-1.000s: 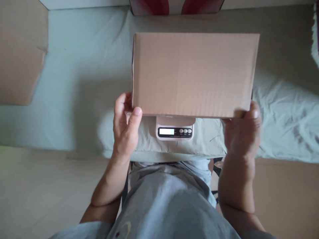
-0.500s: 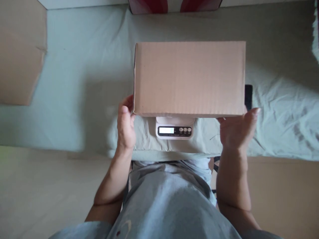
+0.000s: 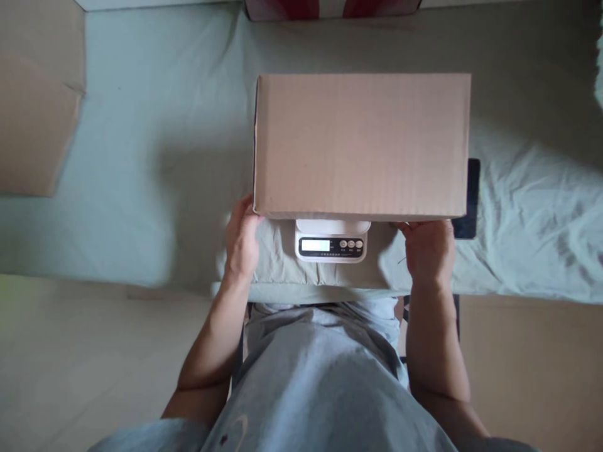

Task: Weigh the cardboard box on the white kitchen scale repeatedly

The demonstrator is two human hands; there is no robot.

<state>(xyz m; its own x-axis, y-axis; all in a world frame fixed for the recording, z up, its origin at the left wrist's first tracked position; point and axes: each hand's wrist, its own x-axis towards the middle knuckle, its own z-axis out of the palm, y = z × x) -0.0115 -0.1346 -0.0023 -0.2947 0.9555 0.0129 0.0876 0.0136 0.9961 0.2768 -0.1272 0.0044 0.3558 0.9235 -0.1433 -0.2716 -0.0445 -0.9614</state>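
The left hand (image 3: 242,242) and right hand (image 3: 426,251) rest loosely at the near bottom corners of the cardboard box (image 3: 362,145); whether their fingers grip it I cannot tell. The box sits on the small scale (image 3: 331,240), its display lit, on the bed (image 3: 122,188). Placing looks done; reading remains. A dark phone (image 3: 468,198) lies beyond.

Plain tan box (image 3: 362,144), white scale (image 3: 331,241), pale-green sheet (image 3: 141,157)

Dim, soft-focus view; the box (image 3: 362,144) casts a broad leftward shadow.
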